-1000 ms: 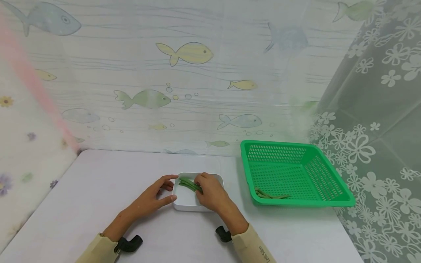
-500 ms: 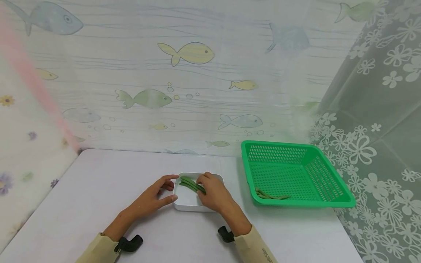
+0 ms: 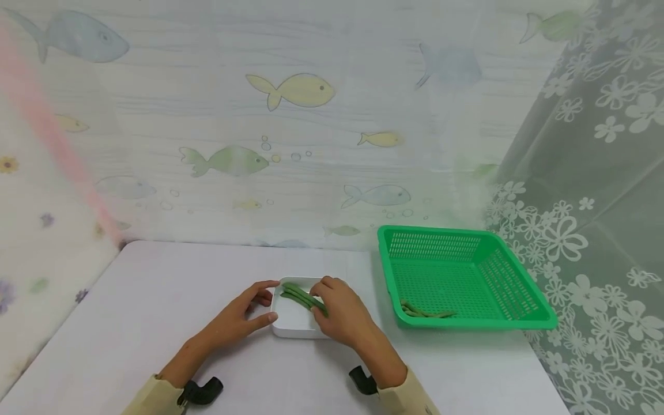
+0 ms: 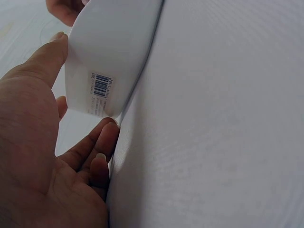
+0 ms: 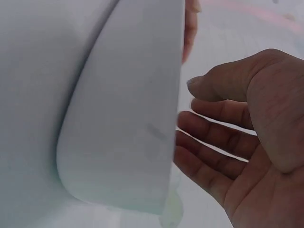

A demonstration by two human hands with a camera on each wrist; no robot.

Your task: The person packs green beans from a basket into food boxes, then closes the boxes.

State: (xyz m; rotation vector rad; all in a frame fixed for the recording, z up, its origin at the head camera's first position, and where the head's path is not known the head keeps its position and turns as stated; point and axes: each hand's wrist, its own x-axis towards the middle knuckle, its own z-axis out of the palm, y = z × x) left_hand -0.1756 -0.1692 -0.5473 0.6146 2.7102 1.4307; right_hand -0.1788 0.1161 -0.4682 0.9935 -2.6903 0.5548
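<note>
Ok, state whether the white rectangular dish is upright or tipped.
Upright: the dish has its open top upward, slender green pods visible inside, base on the white table.

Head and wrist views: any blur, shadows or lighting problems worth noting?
Head: even light, a faint shadow below the green plastic basket, and pale, slightly soft fish prints; left wrist: the stripes of the barcode label on the white tray are distinct, though its smallest print is unreadable; right wrist: dim and greyish, the right hand shaded, the background hazy.
</note>
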